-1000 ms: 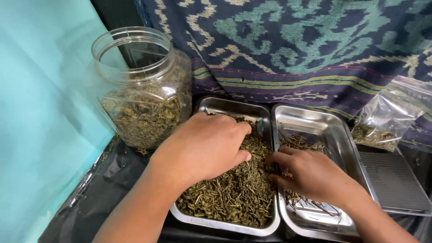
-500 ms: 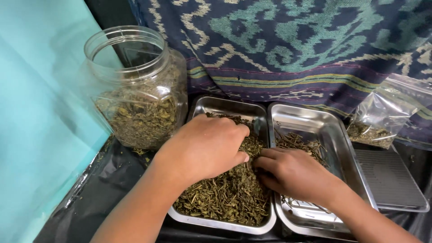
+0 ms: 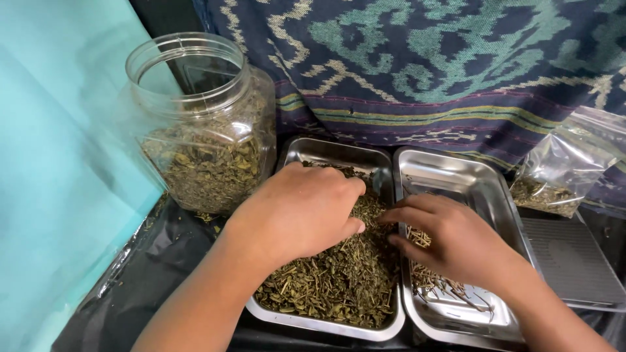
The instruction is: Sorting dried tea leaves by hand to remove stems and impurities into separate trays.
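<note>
the left hand (image 3: 298,212) lies palm down on a heap of dried green leaves and stems (image 3: 339,277), its fingers curled into the top of the pile and half closed around some of it. the heap fills the left steel tray (image 3: 326,151), running from under that hand down to the tray's near edge. the right hand (image 3: 450,238) sits just beside the left one, across the two touching tray rims, with its fingertips (image 3: 391,216) reaching onto the heap at the rim; the fingers are bent and loosely gathered, and whether they pinch any stems cannot be told. under and below the right hand, in the right steel tray (image 3: 482,189), lies a thin scatter of pale stems (image 3: 437,281), with bare shiny metal beyond the hand and toward the near corner. to the left of the left hand, close beside its tray, stands a clear plastic jar (image 3: 205,130) with no lid, partly filled with the same dried leaves. to the right of the right hand, past the right tray, lies a flat dark ribbed lid (image 3: 574,261), and beyond that a clear plastic bag (image 3: 561,173) holding a little leaf. a patterned blue woven cloth (image 3: 424,65) hangs behind the trays, a turquoise sheet (image 3: 59,182) rises at the far left, and black plastic (image 3: 163,261) covers the surface below the left forearm.
</note>
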